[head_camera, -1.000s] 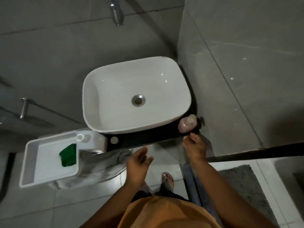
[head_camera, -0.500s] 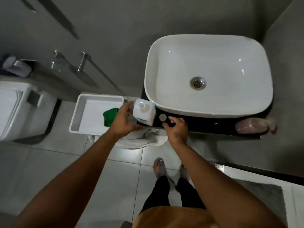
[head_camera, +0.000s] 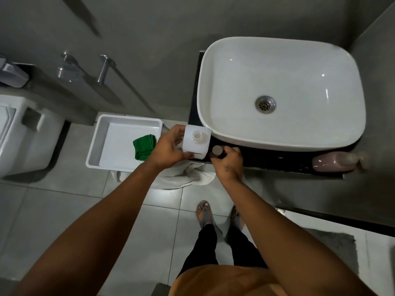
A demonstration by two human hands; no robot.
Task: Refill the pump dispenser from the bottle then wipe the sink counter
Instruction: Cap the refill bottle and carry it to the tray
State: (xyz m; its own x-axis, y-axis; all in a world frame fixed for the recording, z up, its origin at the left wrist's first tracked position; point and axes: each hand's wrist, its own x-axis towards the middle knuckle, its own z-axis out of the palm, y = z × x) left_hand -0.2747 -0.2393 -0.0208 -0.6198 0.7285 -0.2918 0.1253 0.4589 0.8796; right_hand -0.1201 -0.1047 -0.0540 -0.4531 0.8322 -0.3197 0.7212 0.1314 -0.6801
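A white square bottle (head_camera: 197, 139) with an open round neck stands at the left end of the black counter (head_camera: 277, 160). My left hand (head_camera: 168, 147) grips its left side. My right hand (head_camera: 227, 161) holds a small round grey cap (head_camera: 217, 149) just right of the bottle. A pink pump dispenser (head_camera: 334, 161) lies on its side at the counter's right end. A folded green cloth (head_camera: 144, 146) rests in a white tray (head_camera: 102, 146) left of the counter.
A white basin (head_camera: 282, 90) with a metal drain fills most of the counter. A white towel (head_camera: 183, 174) hangs below the counter's left end. A toilet (head_camera: 23, 133) stands at far left, a grey mat (head_camera: 333, 248) lies on the tiled floor at right.
My view swung left from the dispenser to the bottle. My left hand took hold of the bottle and my right hand moved from the dispenser to the cap. Little differs over the last half second.
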